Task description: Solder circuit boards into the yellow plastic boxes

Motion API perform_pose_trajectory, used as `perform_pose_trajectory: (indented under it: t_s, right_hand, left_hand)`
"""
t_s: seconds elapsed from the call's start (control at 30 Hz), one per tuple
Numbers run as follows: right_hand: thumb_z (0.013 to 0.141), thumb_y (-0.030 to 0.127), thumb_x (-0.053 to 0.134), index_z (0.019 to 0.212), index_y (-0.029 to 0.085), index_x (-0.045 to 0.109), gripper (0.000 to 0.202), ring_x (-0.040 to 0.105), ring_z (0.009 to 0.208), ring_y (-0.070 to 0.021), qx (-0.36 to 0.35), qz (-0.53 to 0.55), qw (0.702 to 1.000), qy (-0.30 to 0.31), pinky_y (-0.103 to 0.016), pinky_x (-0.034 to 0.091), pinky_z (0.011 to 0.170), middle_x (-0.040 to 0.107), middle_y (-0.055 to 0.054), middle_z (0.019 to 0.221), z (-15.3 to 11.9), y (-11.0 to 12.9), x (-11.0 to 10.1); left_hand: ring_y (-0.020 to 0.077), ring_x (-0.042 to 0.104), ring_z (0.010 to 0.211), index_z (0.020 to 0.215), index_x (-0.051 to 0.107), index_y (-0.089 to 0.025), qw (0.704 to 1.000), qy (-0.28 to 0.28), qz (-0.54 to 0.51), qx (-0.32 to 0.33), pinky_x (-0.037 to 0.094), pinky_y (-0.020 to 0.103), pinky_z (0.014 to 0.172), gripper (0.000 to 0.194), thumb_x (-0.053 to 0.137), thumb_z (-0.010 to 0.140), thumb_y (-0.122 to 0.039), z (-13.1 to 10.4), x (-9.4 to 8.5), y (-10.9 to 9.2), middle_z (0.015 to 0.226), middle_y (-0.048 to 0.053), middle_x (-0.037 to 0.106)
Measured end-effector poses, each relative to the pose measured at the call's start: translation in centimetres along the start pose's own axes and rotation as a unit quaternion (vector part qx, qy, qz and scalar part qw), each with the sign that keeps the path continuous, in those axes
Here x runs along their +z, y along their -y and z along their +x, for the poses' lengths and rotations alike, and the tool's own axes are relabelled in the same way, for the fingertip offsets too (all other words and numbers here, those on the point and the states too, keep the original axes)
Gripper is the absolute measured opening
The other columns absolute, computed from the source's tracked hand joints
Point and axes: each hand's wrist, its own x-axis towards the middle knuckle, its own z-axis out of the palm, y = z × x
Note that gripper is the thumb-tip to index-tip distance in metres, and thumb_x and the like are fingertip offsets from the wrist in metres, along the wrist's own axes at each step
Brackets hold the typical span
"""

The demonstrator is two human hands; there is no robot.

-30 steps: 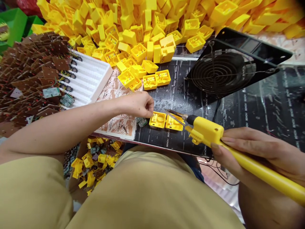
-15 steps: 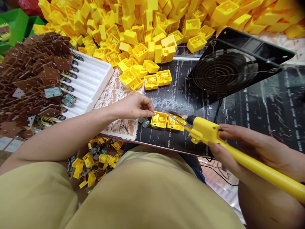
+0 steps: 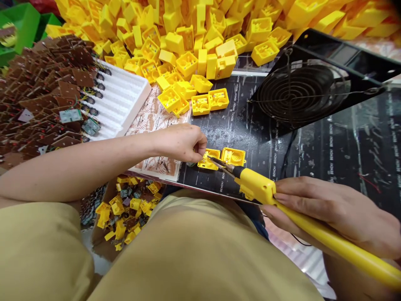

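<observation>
Near the table's front edge lie two open yellow housings, a left one (image 3: 209, 159) and a right one (image 3: 233, 156). My left hand (image 3: 189, 144) is closed at the left housing's left edge; what its pinched fingers hold, if anything, is hidden. A small greenish part shows partly below those fingers. My right hand (image 3: 328, 209) is wrapped round a yellow soldering tool (image 3: 258, 184) with a long yellow handle. The tool's thin metal tip points left and reaches over the left housing, close to my left fingertips.
A black fan (image 3: 294, 92) stands at the right back. Yellow housings (image 3: 175, 42) are heaped behind. Brown circuit boards (image 3: 37, 92) pile on a white foam tray (image 3: 131, 90) at left. Below the table edge is a box of yellow parts (image 3: 120, 228).
The tool in my right hand has moved left and down, its tip now over the left housing instead of the right one. My left fingers have curled in more, slightly lower.
</observation>
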Motion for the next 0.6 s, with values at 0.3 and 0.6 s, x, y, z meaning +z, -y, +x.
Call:
perform_pose_trajectory:
  t_s: [0.3,0.6]
  right_hand:
    - [0.095,0.025,0.062,0.088,0.025,0.063,0.007,0.068,0.064,-0.0124,-0.035,-0.035,0.998,0.044,-0.023,0.061,0.058,0.069,0.001,0.075,-0.1,0.3,-0.3]
    - [0.084,0.011,0.074,0.094,0.021,0.063,0.018,0.07,0.075,-0.0161,-0.046,-0.043,0.996,0.056,-0.032,0.064,0.073,0.071,-0.002,0.081,1.3,2.4,-0.7]
  left_hand:
    - [0.0135,0.061,0.071,0.074,0.074,-0.02,0.998,0.014,0.064,0.011,0.037,0.025,0.064,0.007,0.068,0.071,-0.018,0.5,-0.1,-0.6,0.08,0.0,0.073]
    - [0.016,0.06,0.073,0.076,0.073,-0.02,0.994,0.028,0.106,-0.005,0.034,0.026,0.061,0.008,0.067,0.071,-0.021,0.7,-0.3,-1.2,0.079,0.001,0.071]
